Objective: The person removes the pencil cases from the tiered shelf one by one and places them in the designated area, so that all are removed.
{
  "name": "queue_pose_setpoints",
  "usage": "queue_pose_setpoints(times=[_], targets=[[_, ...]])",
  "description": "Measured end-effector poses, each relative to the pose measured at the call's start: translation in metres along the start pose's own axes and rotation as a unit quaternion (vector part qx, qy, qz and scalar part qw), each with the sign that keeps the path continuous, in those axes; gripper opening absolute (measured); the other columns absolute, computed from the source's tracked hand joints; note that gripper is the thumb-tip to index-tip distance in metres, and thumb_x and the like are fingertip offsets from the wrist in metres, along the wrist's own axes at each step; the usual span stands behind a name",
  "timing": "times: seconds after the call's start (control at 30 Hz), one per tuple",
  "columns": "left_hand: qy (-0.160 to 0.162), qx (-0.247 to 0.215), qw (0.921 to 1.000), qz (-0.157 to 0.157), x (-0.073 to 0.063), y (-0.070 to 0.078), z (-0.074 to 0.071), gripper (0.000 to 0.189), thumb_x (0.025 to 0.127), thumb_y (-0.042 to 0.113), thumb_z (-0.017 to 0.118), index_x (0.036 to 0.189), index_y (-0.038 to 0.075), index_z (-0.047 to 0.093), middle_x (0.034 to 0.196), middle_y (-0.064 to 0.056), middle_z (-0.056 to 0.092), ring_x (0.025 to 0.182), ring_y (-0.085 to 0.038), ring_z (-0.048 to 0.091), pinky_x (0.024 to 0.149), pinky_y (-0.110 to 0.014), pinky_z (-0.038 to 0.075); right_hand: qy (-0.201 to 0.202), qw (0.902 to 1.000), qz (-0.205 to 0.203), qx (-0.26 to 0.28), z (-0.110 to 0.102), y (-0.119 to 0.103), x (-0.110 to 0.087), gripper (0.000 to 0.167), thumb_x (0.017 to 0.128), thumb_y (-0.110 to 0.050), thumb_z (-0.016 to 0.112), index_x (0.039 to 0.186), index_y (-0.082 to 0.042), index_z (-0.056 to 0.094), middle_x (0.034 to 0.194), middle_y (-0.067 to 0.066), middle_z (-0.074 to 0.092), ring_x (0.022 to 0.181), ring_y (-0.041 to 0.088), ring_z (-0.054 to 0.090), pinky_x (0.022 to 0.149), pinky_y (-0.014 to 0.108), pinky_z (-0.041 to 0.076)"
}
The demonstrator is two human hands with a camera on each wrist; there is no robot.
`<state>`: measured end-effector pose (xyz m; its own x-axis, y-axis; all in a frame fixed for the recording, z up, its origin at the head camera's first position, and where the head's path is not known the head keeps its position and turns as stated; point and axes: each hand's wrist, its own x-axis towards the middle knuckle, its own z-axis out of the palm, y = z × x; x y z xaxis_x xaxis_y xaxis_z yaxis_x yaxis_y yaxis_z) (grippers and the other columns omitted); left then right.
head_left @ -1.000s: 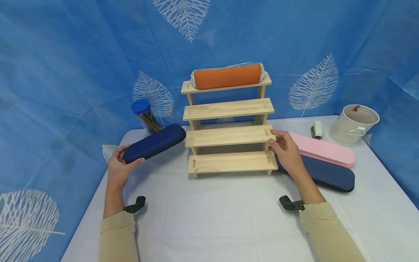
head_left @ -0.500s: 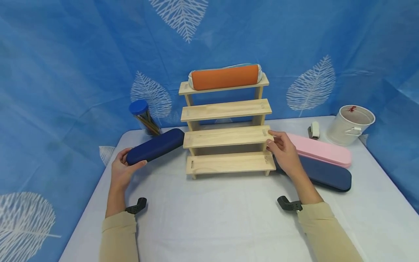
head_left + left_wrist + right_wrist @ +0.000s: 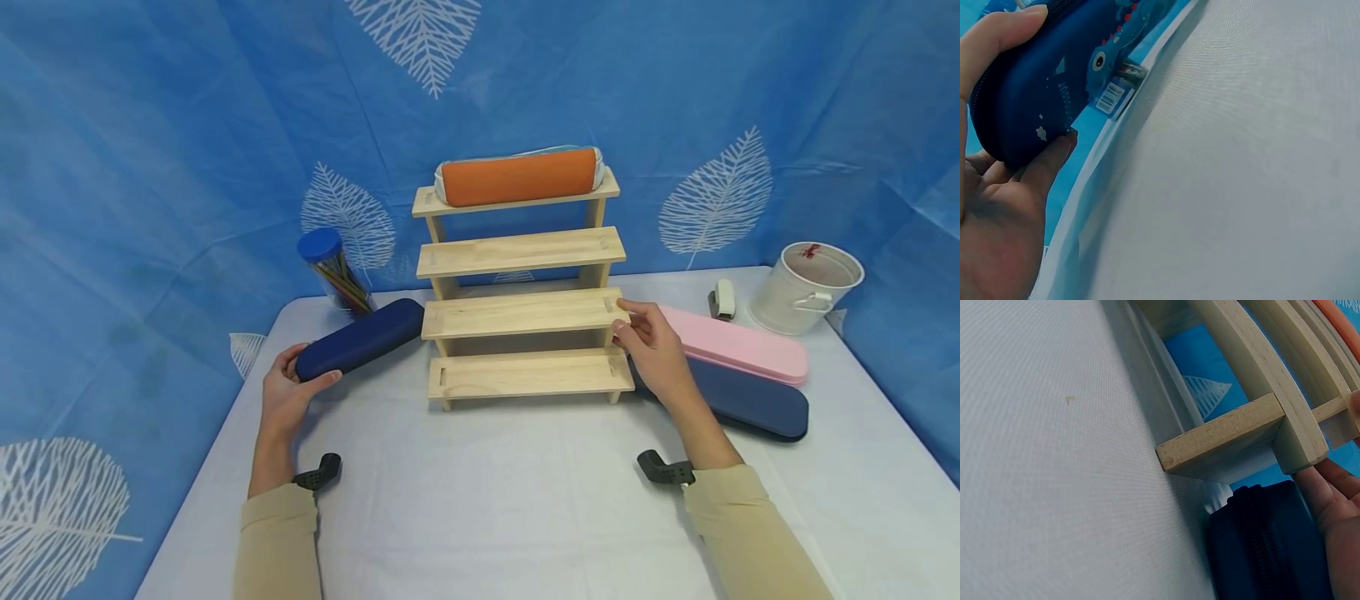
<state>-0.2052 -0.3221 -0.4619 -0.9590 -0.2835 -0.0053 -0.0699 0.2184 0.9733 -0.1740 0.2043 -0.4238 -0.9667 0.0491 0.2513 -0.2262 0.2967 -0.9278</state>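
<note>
My left hand (image 3: 287,396) grips the near end of a navy zippered pencil case (image 3: 360,337), thumb on one side and fingers on the other. In the left wrist view, the pencil case (image 3: 1041,94) shows a printed blue dinosaur on its side. Its far end reaches close to the left side of a wooden stepped rack (image 3: 525,312). At the rack's right side, my right hand (image 3: 654,346) pinches the end of the second shelf from the bottom. An orange-and-white pencil case (image 3: 521,177) lies on the top shelf.
A blue-lidded jar of pencils (image 3: 333,262) stands behind the held case. Right of the rack lie a second navy case (image 3: 750,400), a pink case (image 3: 742,346) and a small stapler (image 3: 723,298). A white metal bucket (image 3: 806,287) stands at the back right, before the blue curtain (image 3: 525,75).
My left hand has lowered the navy pencil case and moved it slightly right, toward the table. My right hand keeps its hold on the rack's shelf.
</note>
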Motion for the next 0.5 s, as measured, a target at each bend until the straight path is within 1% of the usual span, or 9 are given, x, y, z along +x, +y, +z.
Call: queue_pose_setpoints(times=[0.13, 0.23, 0.37, 0.5], targets=[[-0.001, 0.007, 1.0000, -0.003, 0.0010, -0.0005, 0.0011, 0.088, 0.069, 0.011, 0.088, 0.140, 0.010, 0.038, 0.138, -0.012, 0.046, 0.119, -0.023, 0.047, 0.084, -0.018, 0.045, -0.001, 1.0000, -0.002, 0.009, -0.0005, 0.0010, 0.0004, 0.042, 0.099, -0.020, 0.055, 0.136, -0.002, 0.047, 0.124, 0.017, 0.052, 0.107, 0.032, 0.059, 0.086, 0.033, 0.051], [-0.003, 0.028, 0.9996, -0.007, 0.0017, -0.0020, 0.0014, 0.089, 0.068, 0.016, 0.089, 0.141, 0.011, 0.037, 0.139, -0.011, 0.046, 0.120, -0.023, 0.046, 0.092, -0.026, 0.043, -0.001, 1.0000, -0.002, 0.009, -0.0004, 0.0011, 0.0005, 0.042, 0.099, -0.020, 0.055, 0.136, -0.002, 0.047, 0.125, 0.017, 0.052, 0.108, 0.033, 0.058, 0.086, 0.033, 0.051], [-0.009, 0.047, 0.9989, -0.003, 0.0027, -0.0034, 0.0030, 0.092, 0.068, 0.019, 0.089, 0.143, 0.012, 0.035, 0.140, -0.011, 0.045, 0.122, -0.024, 0.045, 0.100, -0.037, 0.039, 0.001, 1.0000, -0.001, 0.004, -0.0008, 0.0000, 0.0001, 0.043, 0.099, -0.020, 0.055, 0.137, -0.002, 0.046, 0.125, 0.017, 0.051, 0.107, 0.029, 0.058, 0.086, 0.034, 0.051], [-0.018, 0.043, 0.9989, 0.001, 0.0044, -0.0048, 0.0035, 0.094, 0.068, 0.017, 0.089, 0.144, 0.013, 0.034, 0.142, -0.010, 0.044, 0.124, -0.024, 0.044, 0.102, -0.039, 0.038, 0.001, 1.0000, 0.002, 0.000, -0.0008, -0.0009, -0.0003, 0.042, 0.099, -0.021, 0.055, 0.136, -0.002, 0.047, 0.124, 0.016, 0.051, 0.105, 0.022, 0.058, 0.086, 0.034, 0.051]])
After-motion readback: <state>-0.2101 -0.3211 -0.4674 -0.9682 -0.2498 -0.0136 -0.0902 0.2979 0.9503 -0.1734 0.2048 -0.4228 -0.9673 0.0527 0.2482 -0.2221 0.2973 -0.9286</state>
